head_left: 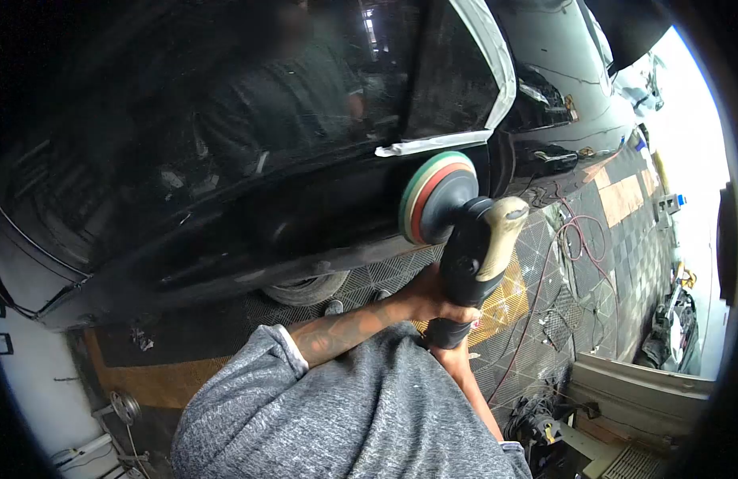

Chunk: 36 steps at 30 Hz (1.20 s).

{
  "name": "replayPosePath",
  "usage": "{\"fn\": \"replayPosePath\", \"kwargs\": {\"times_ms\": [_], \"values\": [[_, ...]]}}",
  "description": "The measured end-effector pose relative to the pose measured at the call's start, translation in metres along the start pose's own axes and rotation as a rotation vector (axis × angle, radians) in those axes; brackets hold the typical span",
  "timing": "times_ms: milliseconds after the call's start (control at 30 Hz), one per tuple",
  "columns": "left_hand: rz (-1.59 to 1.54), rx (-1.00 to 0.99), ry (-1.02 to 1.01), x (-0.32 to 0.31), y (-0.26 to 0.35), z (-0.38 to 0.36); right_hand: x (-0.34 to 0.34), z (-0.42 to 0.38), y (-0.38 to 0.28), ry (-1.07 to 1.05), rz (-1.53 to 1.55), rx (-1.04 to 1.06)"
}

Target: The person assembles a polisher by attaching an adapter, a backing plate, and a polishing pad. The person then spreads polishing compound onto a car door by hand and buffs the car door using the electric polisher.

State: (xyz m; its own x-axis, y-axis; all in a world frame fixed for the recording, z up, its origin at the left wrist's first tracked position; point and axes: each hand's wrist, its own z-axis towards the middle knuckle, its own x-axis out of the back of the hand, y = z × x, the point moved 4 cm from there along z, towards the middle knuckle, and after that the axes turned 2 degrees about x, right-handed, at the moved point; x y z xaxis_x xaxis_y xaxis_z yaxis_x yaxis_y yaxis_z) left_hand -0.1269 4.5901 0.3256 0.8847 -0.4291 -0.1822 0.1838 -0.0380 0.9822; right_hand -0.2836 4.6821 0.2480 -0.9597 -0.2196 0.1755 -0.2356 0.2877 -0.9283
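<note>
A black and beige polisher (480,243) is held up in front of a glossy black car panel (329,199). Its round pad (421,199), layered in green, cream and red, faces the panel and overlaps it in this view, just under a strip of white masking tape (441,144). My left hand (439,302) comes across from the left and is wrapped round the polisher's black body. Lower down, at the rear end of the tool, my right hand (449,353) is closed on the grip, its fingers partly hidden.
A red hose (580,231) loops over the tiled grate floor at the right. The car's tire (307,289) shows below the panel. Equipment with cables (536,419) stands at the lower right, near a beige metal piece (640,375). A metal wheel-like disc (124,407) lies lower left.
</note>
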Motion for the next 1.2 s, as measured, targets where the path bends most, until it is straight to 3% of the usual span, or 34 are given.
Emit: {"fn": "replayPosePath", "kwargs": {"times_ms": [100, 133, 200, 233, 300, 333, 400, 467, 533, 633, 700, 767, 833, 933, 1033, 1100, 1200], "values": [[0.069, 0.020, 0.047, 0.013, 0.008, -0.035, -0.023, -0.012, 0.008, 0.028, -0.015, 0.005], [0.085, 0.130, -0.085, 0.018, -0.001, -0.044, -0.029, -0.017, 0.004, -0.025, -0.126, 0.014], [0.083, 0.081, -0.004, 0.028, 0.002, -0.064, -0.045, -0.016, 0.022, -0.047, -0.117, 0.016], [0.099, 0.019, -0.062, 0.034, -0.006, -0.071, -0.051, -0.020, 0.034, -0.044, -0.090, -0.014], [0.169, 0.142, -0.044, 0.047, -0.016, -0.092, -0.067, -0.026, 0.048, -0.067, -0.029, -0.119], [0.077, 0.064, 0.071, 0.053, -0.009, -0.101, -0.079, -0.026, 0.039, -0.056, -0.052, -0.016], [0.091, 0.078, 0.078, 0.063, 0.000, -0.122, -0.096, -0.031, 0.017, -0.087, -0.110, 0.028], [0.095, 0.054, 0.111, 0.071, -0.001, -0.141, -0.105, -0.038, 0.004, -0.142, -0.234, -0.042], [0.065, 0.057, 0.183, 0.074, -0.005, -0.160, -0.107, -0.040, 0.011, -0.184, -0.286, 0.025], [-0.002, 0.126, 0.115, 0.074, -0.009, -0.163, -0.109, -0.043, -0.002, -0.208, -0.254, 0.013], [0.127, 0.174, 0.094, 0.073, 0.014, -0.154, -0.105, -0.045, -0.007, -0.204, -0.234, -0.018], [0.269, 0.026, 0.013, 0.067, 0.001, -0.135, -0.095, -0.047, -0.010, -0.072, -0.206, 0.028], [-0.015, -0.064, 0.059, 0.058, 0.018, -0.111, -0.085, -0.048, -0.011, -0.067, -0.289, -0.118], [0.020, -0.036, -0.066, 0.041, -0.002, -0.078, -0.071, -0.054, -0.021, 0.060, -0.259, -0.052], [-0.223, 0.066, -0.180, 0.021, -0.004, -0.054, -0.047, -0.058, -0.023, 0.092, -0.171, -0.045], [-0.331, -0.029, -0.069, 0.011, 0.014, -0.053, -0.029, -0.071, -0.052, 0.108, -0.239, -0.056], [-0.555, -0.017, -0.036, -0.006, 0.037, -0.057, 0.005, -0.094, -0.082, 0.048, -0.352, -0.103]]}}
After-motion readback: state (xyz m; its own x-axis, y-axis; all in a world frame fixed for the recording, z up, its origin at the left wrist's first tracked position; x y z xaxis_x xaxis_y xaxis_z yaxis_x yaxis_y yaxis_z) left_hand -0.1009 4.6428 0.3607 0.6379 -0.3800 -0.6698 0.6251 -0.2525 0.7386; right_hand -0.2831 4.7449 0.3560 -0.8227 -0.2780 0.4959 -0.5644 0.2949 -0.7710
